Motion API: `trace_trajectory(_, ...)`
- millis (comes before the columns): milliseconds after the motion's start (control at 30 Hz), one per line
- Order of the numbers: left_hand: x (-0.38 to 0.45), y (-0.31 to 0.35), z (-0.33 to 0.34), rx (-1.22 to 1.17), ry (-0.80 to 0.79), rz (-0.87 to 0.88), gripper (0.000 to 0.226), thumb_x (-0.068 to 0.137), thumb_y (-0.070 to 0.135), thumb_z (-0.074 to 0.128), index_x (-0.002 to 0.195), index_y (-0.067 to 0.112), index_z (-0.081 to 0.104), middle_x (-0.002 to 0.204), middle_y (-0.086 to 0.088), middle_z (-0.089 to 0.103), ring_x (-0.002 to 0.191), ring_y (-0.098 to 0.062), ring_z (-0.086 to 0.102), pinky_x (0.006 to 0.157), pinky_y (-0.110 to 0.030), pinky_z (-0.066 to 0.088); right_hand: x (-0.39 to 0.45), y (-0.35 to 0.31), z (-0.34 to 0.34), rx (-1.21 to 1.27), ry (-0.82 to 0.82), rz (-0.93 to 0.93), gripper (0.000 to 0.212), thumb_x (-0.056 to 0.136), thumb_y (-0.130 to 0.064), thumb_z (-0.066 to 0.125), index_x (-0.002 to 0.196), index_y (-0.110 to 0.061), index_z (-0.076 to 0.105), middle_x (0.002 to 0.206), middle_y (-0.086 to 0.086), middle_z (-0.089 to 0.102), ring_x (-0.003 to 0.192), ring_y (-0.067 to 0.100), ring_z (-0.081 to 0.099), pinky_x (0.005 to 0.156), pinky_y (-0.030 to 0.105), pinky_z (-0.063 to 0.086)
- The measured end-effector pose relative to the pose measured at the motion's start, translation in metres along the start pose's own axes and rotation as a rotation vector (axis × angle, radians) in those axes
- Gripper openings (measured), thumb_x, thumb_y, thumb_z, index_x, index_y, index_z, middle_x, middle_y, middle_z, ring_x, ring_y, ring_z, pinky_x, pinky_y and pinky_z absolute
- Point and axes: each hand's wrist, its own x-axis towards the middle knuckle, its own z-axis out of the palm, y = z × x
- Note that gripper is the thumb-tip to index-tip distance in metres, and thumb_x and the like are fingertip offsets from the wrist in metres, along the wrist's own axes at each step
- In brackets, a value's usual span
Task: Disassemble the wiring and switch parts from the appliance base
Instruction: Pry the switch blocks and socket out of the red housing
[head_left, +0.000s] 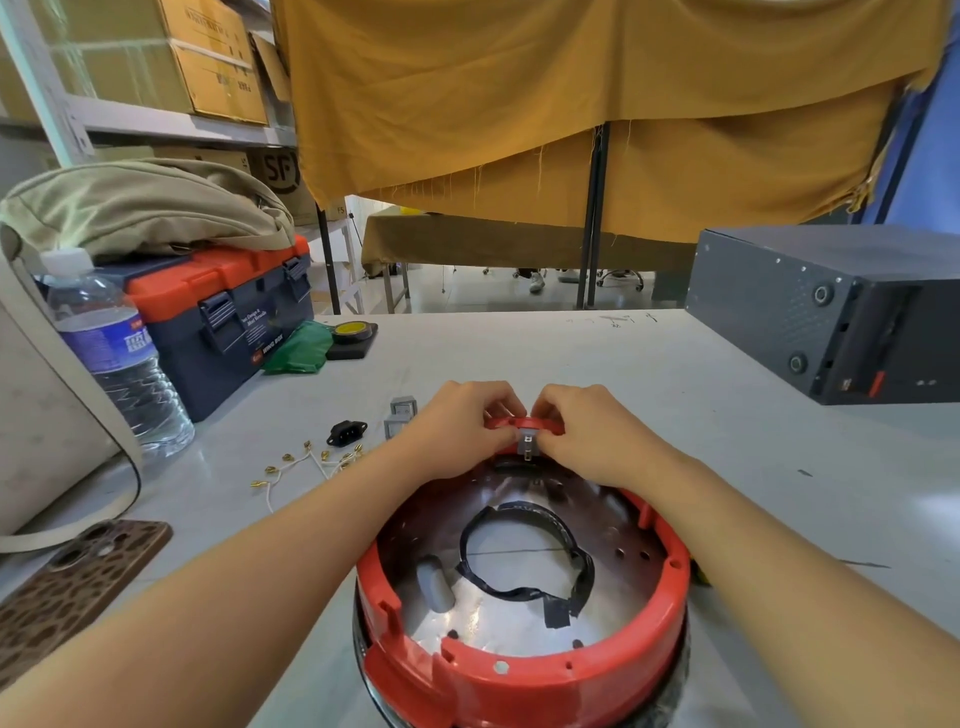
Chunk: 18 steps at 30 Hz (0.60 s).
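While the red appliance base (524, 670) sits upturned on the grey table (727, 457) just before me, I see my left hand (457, 431) and right hand (587, 431) meet at its far rim, fingers curled and pinching a small grey switch part (528, 445). Loose white wires (301, 465), a black socket (346, 432) and two grey switches (400, 415) lie to the left.

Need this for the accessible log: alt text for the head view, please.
Both hands, left hand and right hand, pinch a small grey switch part at the far rim of a red appliance base on a grey table. Left of the base lie loose wires, a black socket and two grey switches.
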Motion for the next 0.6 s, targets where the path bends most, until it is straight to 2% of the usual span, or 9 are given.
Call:
trace_trajectory(200,0.0059,0.0009,-0.0028,0.05,-0.042,-0.009,0.017,0.082,0.024,0.067,0.098,0.019,0.068,0.081,0.008,0.064,0.072,-0.002,0.056,0.061,-0.01,0.038,-0.0004,0.0016,0.0009,-0.031,0.038,0.005,0.022,0.086,-0.027,0.06,0.106,-0.016,0.059,0.103,0.01,0.061,0.089,0.026,0.059,0.08,0.038,0.051)
trace_trajectory(400,0.008,-0.0003,-0.0054,0.064,-0.044,-0.011,0.016,0.08,0.026,0.068,0.095,0.019,0.068,0.081,0.006,0.064,0.076,-0.008,0.058,0.066,-0.017,0.043,0.0009,0.0016,0.0004,-0.038,0.041,-0.016,0.02,0.088,-0.028,0.06,0.104,-0.017,0.06,0.102,0.01,0.061,0.088,0.026,0.06,0.08,0.039,0.052)
trace_trajectory(533,0.0049,-0.0037,-0.0024,0.044,-0.001,-0.01,0.014,0.081,0.024,0.067,0.094,0.02,0.068,0.075,0.011,0.06,0.069,-0.004,0.055,0.06,-0.008,0.039,0.0022,0.0007,0.0005,-0.043,0.042,-0.017,0.019,0.088,-0.028,0.06,0.104,-0.017,0.06,0.102,0.01,0.062,0.089,0.026,0.06,0.081,0.039,0.052)
trace_trajectory(600,0.0033,-0.0051,-0.0001,0.02,0.025,-0.006,0.013,0.082,0.024,0.068,0.094,0.02,0.067,0.075,0.01,0.061,0.069,-0.006,0.055,0.06,-0.009,0.04,0.002,0.0003,0.0006,-0.055,0.053,-0.009,0.018,0.088,-0.028,0.059,0.102,-0.017,0.061,0.101,0.01,0.062,0.088,0.026,0.06,0.08,0.039,0.052)
